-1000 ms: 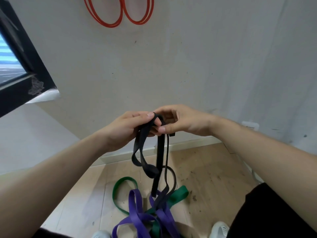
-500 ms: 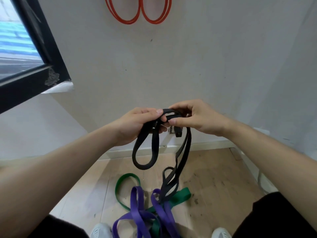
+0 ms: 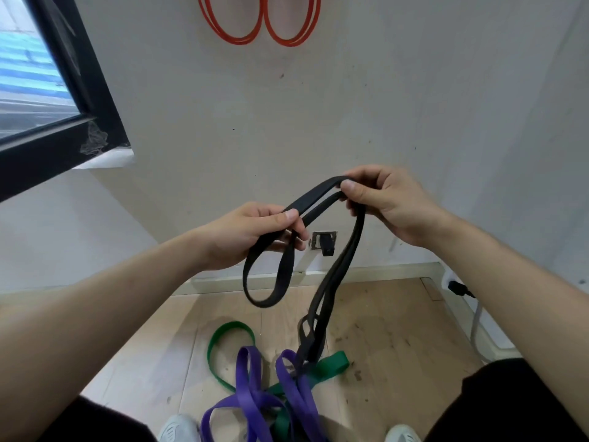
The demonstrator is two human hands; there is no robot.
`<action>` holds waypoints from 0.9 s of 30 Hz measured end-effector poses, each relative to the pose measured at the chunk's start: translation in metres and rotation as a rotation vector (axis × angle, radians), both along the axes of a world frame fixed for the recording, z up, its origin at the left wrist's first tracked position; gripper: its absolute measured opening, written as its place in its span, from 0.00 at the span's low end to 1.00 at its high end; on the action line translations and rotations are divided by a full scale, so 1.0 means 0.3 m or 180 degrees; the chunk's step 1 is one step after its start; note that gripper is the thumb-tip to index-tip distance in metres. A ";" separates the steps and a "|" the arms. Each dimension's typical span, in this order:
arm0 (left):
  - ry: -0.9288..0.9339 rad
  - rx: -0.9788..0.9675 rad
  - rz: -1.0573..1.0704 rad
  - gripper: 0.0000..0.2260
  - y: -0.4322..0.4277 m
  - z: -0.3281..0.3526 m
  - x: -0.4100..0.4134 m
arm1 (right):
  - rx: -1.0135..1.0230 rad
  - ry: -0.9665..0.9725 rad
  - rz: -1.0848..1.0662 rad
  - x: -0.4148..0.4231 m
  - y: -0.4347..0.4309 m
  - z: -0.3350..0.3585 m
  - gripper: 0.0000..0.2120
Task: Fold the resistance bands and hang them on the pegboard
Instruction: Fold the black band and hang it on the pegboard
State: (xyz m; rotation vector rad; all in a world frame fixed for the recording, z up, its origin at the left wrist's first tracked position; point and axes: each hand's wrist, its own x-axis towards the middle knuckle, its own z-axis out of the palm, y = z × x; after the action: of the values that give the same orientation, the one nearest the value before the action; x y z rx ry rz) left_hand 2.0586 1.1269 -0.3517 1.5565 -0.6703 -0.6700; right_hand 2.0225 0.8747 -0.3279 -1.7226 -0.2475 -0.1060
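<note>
Both my hands hold a black resistance band (image 3: 314, 199) in front of the wall. My left hand (image 3: 255, 232) pinches it where a short loop hangs down below the fingers. My right hand (image 3: 379, 199) pinches it higher and to the right, and two long strands drop from there to the floor. A purple band (image 3: 251, 397) and a green band (image 3: 223, 333) lie tangled on the wooden floor between my feet. Red bands (image 3: 258, 27) hang in two loops on the wall at the top; their hook is out of frame.
A black-framed window (image 3: 79, 87) juts out at upper left. A wall socket with a black plug (image 3: 325, 242) sits low behind the band. Another plug and grey cable (image 3: 462, 290) run along the right skirting. My white shoes (image 3: 178, 430) are at the bottom edge.
My hands have moved apart, the right one up and to the right, stretching a doubled length of black band between them. The view has tilted up, showing more of the red bands.
</note>
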 end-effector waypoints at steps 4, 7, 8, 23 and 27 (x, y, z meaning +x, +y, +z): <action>0.0240 -0.0283 0.0204 0.14 -0.007 0.007 0.002 | 0.0072 0.0173 -0.0131 0.008 -0.014 -0.014 0.10; 0.0332 -0.0265 0.0231 0.15 -0.012 0.001 -0.005 | 0.0466 0.0179 -0.0520 0.022 -0.039 -0.009 0.07; 0.0346 -0.0229 0.0216 0.15 -0.012 -0.003 -0.009 | 0.0609 0.0188 -0.0697 0.028 -0.049 -0.007 0.08; 0.0329 -0.0293 0.0279 0.17 -0.030 0.012 -0.008 | -0.0818 0.0368 -0.0057 0.020 -0.076 -0.055 0.28; 0.0203 -0.0181 0.0170 0.18 -0.036 0.004 -0.014 | -0.0914 0.0274 0.0529 0.005 -0.005 -0.034 0.29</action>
State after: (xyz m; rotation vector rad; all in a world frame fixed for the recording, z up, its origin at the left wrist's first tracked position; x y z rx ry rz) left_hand 2.0544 1.1161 -0.3503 1.4893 -0.5935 -0.6527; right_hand 2.0239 0.8732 -0.3380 -1.9778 -0.3543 0.1316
